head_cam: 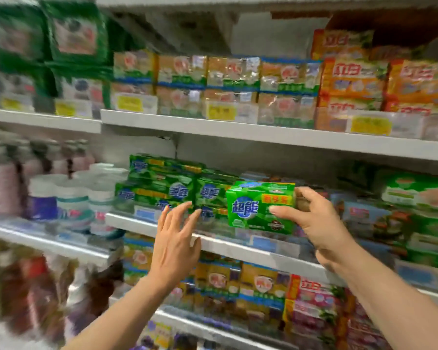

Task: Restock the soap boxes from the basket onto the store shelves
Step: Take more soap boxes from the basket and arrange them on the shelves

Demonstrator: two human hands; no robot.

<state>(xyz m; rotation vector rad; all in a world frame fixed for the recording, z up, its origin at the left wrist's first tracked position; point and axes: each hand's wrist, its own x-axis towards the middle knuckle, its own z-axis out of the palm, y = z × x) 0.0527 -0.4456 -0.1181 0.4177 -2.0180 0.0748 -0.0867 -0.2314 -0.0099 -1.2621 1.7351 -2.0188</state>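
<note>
My right hand point(316, 221) grips a green soap box point(259, 207) by its right end, thumb on the front face, holding it in front of the middle shelf point(220, 245). To its left on that shelf sits a stack of matching green soap boxes point(167, 185). My left hand point(176, 245) is raised with fingers straight and spread, its fingertips close to the front of that stack; contact cannot be made out. The basket is out of view.
The upper shelf point(238, 131) carries clear-wrapped soap packs and orange boxes point(354, 79) at the right. White and purple bottles point(68, 195) stand left of the green stack. Yellow and blue boxes point(238, 279) fill the lower shelf. Much of the picture is blurred by motion.
</note>
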